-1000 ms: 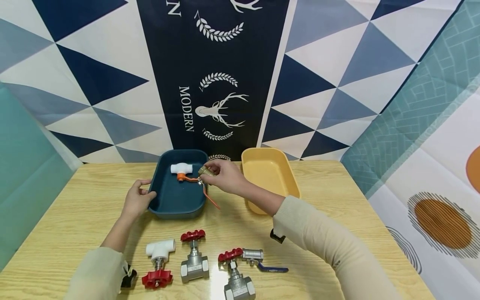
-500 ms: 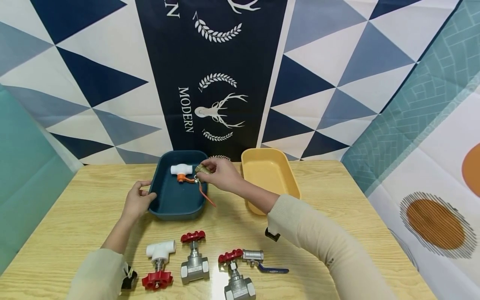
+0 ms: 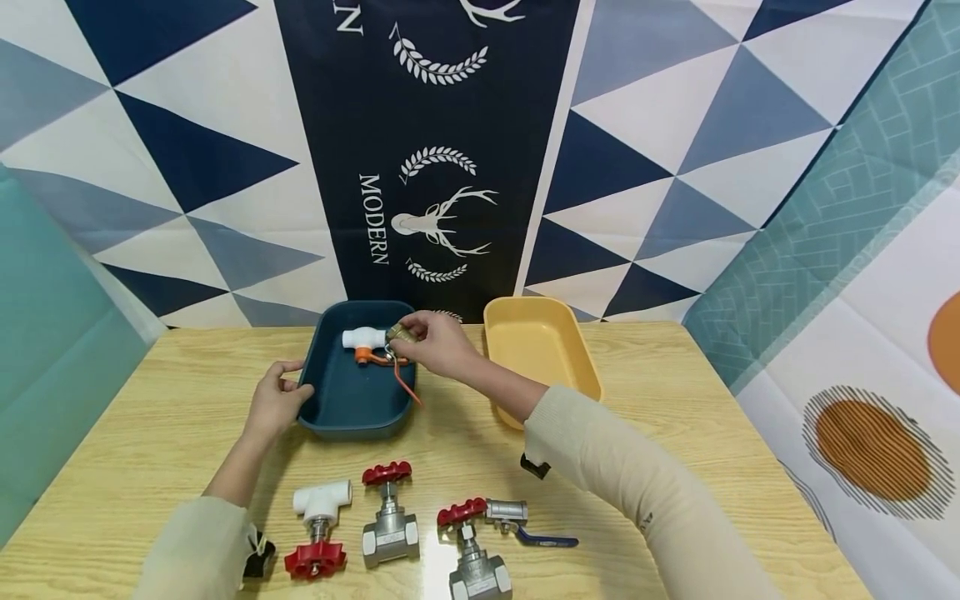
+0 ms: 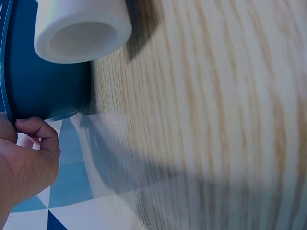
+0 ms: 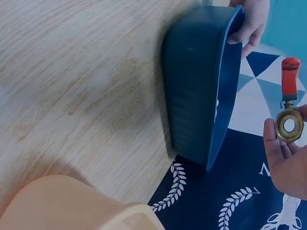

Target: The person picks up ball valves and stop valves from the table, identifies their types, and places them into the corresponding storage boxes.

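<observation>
My right hand (image 3: pixel 442 343) pinches a brass ball valve (image 5: pixel 289 125) by its body, above the right side of the dark blue bin (image 3: pixel 352 429). The valve's red lever (image 5: pixel 289 79) slants down over the bin in the head view. My left hand (image 3: pixel 273 400) grips the bin's left rim, thumb on the inner side; the left wrist view shows these fingers (image 4: pixel 41 132) bent at the rim. Inside the bin lies a white plastic valve (image 3: pixel 363 338) with an orange handle (image 3: pixel 363 357).
A yellow bin (image 3: pixel 536 350) stands to the right. Nearer on the wooden table lie a white tee valve with a red handwheel (image 3: pixel 315 560), two steel gate valves (image 3: pixel 390 533) (image 3: pixel 480 575) and a steel ball valve (image 3: pixel 507 510) with a blue lever.
My right hand has moved a little left with the brass ball valve, farther over the blue bin. My left hand stays on the rim.
</observation>
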Available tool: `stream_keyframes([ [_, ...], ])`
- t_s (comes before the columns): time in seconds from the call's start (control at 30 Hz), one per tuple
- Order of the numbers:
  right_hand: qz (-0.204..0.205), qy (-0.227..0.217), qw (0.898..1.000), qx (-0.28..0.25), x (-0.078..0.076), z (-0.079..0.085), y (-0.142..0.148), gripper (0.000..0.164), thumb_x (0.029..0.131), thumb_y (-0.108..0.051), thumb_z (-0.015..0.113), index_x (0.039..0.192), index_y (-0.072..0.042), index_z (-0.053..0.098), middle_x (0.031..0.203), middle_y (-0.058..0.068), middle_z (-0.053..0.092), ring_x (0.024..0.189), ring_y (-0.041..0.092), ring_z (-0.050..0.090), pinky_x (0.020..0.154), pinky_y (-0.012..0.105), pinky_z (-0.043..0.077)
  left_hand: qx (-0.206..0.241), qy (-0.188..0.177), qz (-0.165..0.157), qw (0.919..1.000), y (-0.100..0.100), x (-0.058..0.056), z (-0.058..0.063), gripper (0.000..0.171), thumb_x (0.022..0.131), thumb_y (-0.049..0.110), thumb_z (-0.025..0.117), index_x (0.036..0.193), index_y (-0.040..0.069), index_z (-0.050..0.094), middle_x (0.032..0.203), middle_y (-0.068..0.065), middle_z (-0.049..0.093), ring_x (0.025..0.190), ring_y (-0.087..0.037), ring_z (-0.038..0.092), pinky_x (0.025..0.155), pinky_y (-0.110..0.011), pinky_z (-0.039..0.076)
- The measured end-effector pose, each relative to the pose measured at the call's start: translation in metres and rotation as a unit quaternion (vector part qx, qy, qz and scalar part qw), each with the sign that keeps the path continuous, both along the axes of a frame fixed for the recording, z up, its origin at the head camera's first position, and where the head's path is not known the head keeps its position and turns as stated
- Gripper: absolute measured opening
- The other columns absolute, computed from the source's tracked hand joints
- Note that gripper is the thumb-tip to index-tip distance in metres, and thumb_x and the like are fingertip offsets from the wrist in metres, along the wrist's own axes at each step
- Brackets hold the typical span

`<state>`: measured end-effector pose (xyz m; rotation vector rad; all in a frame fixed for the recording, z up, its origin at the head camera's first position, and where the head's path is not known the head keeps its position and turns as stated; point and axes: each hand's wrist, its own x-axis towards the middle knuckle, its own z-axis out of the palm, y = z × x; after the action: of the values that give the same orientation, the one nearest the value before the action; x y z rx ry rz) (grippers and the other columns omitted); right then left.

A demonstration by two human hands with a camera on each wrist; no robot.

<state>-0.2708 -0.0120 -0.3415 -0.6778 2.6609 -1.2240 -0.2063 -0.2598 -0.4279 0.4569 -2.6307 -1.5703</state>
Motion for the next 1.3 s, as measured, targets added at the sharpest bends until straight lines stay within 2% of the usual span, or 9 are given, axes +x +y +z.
stream_keyframes([
  [0.2, -0.002, -0.002, 1.0, 0.005, -0.001, -0.001, -0.004, 0.039, 0.085, -0.027, 0.067, 0.117, -0.007, 0.063, 0.106, 0.008, 0.064, 0.093, 0.017, 0.057, 0.074, 0.022, 0.049, 0.003, -0.005, 0.0, 1.0, 0.0, 0.0, 0.002, 0.048, 0.09, 0.009, 0.051, 0.136, 0.002, 0.04, 0.081, -0.003, 0.042, 0.07, -0.014, 0.041, 0.055, -0.023, 0.04],
  [0.43, 0.002, -0.011, 1.0, 0.0, -0.004, -0.005, -0.007, 0.039, 0.085, -0.028, 0.066, 0.119, -0.008, 0.062, 0.109, 0.008, 0.064, 0.094, 0.017, 0.058, 0.072, 0.021, 0.049, 0.034, -0.011, 0.002, 0.9994, 0.0, -0.001, -0.001, 0.047, 0.092, 0.009, 0.05, 0.137, 0.004, 0.038, 0.082, -0.003, 0.043, 0.061, -0.01, 0.043, 0.051, -0.024, 0.043],
  [0.93, -0.012, -0.029, 0.999, -0.006, -0.006, -0.008, -0.022, 0.042, 0.085, -0.028, 0.066, 0.121, -0.008, 0.061, 0.109, 0.008, 0.062, 0.094, 0.018, 0.057, 0.07, 0.022, 0.049, 0.031, -0.013, 0.006, 0.9994, -0.001, 0.0, -0.001, 0.047, 0.092, 0.009, 0.051, 0.137, 0.004, 0.039, 0.081, -0.004, 0.044, 0.061, -0.012, 0.042, 0.051, -0.024, 0.04],
  [1.3, -0.019, -0.02, 1.0, -0.007, -0.009, -0.015, -0.03, 0.04, 0.085, -0.028, 0.066, 0.119, -0.007, 0.062, 0.107, 0.008, 0.063, 0.095, 0.018, 0.058, 0.072, 0.024, 0.049, 0.035, -0.01, 0.002, 0.9993, -0.001, 0.0, -0.001, 0.048, 0.091, 0.009, 0.051, 0.137, 0.004, 0.039, 0.08, -0.003, 0.044, 0.059, -0.011, 0.042, 0.049, -0.024, 0.039],
])
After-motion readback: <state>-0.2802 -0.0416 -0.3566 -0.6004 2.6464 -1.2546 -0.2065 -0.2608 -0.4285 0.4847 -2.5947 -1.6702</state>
